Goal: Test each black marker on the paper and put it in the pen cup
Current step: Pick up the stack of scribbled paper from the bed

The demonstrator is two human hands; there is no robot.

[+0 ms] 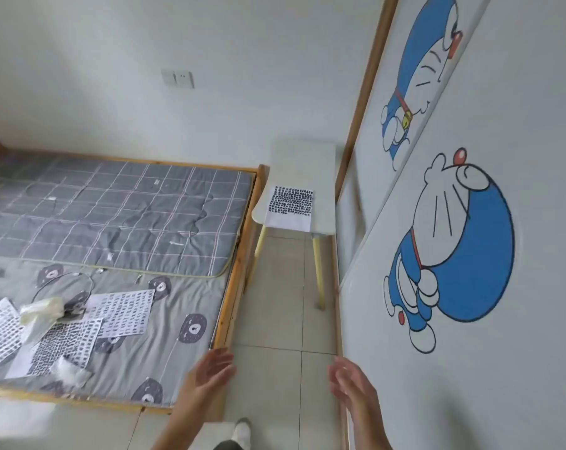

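A white sheet of paper (289,207) covered in rows of black marks lies on a small white table (320,177) ahead, between the bed and the wall. My left hand (210,373) and my right hand (350,383) hang in front of me over the floor, palms facing each other, fingers straight and holding nothing. Both hands are far short of the table. No marker or pen cup shows in this view.
A wooden-framed bed (239,271) fills the left, with several marked paper sheets (119,311) and crumpled plastic (41,311) on its grey cover. A white wall with blue cartoon drawings (453,241) runs along the right. A tiled floor strip (285,287) leads to the table.
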